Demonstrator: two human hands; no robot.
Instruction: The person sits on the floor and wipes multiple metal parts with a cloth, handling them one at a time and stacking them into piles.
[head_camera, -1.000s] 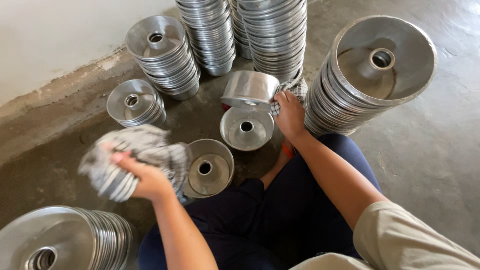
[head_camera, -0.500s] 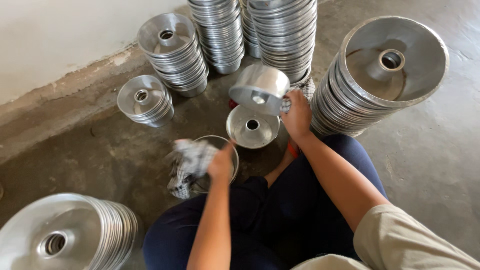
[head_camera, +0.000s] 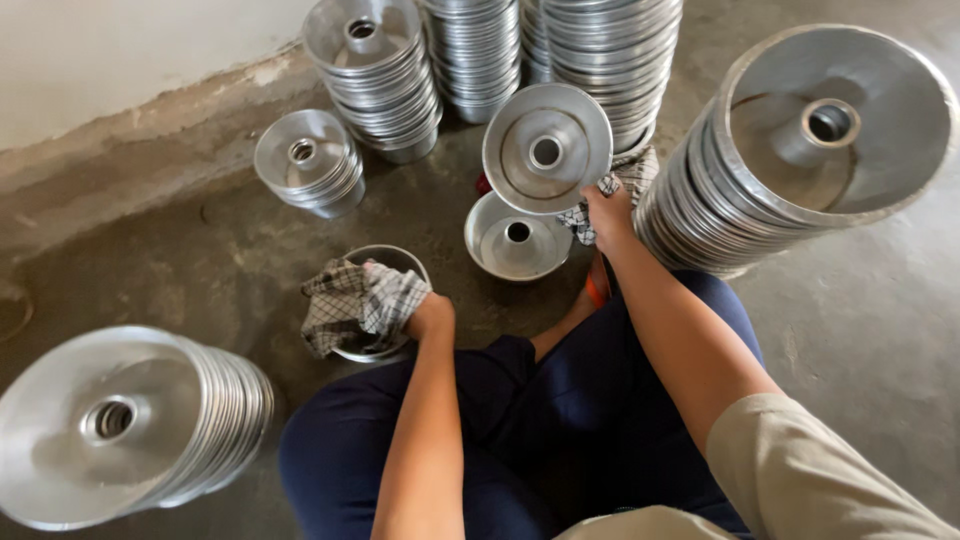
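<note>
Two hands work among stacks of shiny metal ring pans on a bare concrete floor (head_camera: 150, 250). The right hand (head_camera: 607, 212) is closed on the lower rim of one raised pan (head_camera: 546, 148), tilted up so its inside and centre tube face the camera, with a bit of checked cloth caught under the fingers. Just below it another single pan (head_camera: 517, 238) sits upright on the floor. The left hand (head_camera: 430, 315) is closed around a bunched checked rag (head_camera: 355, 300), pressing it into a smaller pan (head_camera: 385, 300) on the floor near the person's knee.

The raised pan looks thin, light and stiff, with a smooth surface that could slip; the rolled rim or the centre tube seems the safest place to hold it. The rag is soft and gives freely. Tall stacks (head_camera: 800, 150) stand at the right, far side and left.
</note>
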